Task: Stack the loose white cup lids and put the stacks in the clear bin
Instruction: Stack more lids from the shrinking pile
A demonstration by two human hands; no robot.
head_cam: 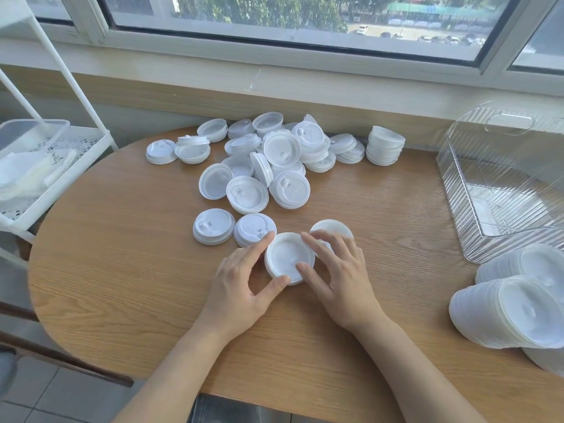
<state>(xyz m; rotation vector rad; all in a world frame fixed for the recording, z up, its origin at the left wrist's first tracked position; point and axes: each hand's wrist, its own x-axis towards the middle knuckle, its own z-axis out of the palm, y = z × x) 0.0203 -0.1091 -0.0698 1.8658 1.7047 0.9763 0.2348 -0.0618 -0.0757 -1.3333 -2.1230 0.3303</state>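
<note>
A short lid stack (289, 257) on the bench (122, 239) is pinched by the left hand (244, 288) and right hand (338, 276); the clear bin (464, 178) at right looks nearly empty; loose lids (274, 160) are heaped beyond.

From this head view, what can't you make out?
- How many lids are in the small white lid stack held by both the left hand and right hand: fingers cover its sides.
- Clear ribbed plastic bin: right edge cuts it off.
- Long nested lid stacks: cut off at lower right.
</note>
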